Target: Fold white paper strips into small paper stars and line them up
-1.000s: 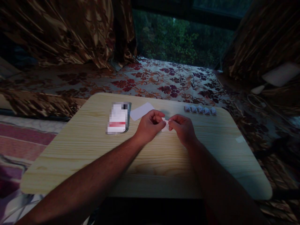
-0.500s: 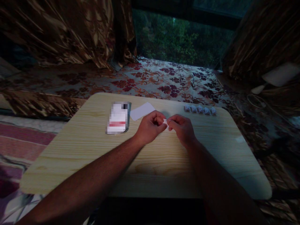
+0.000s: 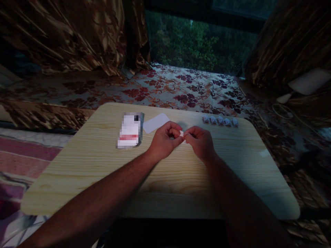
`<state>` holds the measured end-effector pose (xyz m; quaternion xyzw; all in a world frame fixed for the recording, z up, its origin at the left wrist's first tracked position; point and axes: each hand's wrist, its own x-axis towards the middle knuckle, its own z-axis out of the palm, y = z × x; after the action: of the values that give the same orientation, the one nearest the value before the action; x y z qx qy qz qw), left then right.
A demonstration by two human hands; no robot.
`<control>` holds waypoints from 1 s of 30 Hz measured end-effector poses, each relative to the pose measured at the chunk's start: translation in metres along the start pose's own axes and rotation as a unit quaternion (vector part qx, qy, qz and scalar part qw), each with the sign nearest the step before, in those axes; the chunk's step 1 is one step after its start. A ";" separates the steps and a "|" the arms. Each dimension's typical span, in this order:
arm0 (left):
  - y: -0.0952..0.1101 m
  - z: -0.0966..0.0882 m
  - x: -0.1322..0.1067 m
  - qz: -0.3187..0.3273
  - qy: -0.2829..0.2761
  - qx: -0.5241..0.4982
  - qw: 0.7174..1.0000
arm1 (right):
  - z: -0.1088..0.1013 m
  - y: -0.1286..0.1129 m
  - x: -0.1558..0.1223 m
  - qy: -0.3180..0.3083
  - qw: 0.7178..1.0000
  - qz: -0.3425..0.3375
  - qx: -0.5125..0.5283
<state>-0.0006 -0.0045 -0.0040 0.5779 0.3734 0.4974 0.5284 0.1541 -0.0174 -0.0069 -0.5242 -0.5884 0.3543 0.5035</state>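
A small piece of white paper [image 3: 181, 133] is pinched between my two hands, above the middle of the wooden table [image 3: 165, 175]. My left hand [image 3: 167, 139] is closed on its left side, thumb and fingertips together. On the other side, my right hand [image 3: 199, 140] grips it the same way. Fingers cover most of the paper, so its folds are hard to make out. Just behind my left hand lies a flat white sheet [image 3: 156, 123]. Several small folded white paper pieces [image 3: 220, 120] stand in a row near the far right edge.
A pixelated, phone-shaped object [image 3: 129, 131] lies left of the sheet. A whitish scrap or patch [image 3: 264, 153] is by the table's right edge. Behind the table runs a ledge with flowered cloth [image 3: 186, 86], below a window between brown curtains [image 3: 103, 34].
My fingertips have drawn slightly closer, and less of the paper shows between them. The things on the table lie as before.
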 end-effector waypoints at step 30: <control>-0.002 -0.001 -0.001 -0.001 -0.038 0.021 0.999 | 0.001 0.002 0.000 -0.023 1.000 0.000 0.004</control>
<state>-0.0015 -0.0048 -0.0066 0.6071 0.3639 0.4668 0.5302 0.1543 -0.0171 -0.0094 -0.5139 -0.5987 0.3686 0.4915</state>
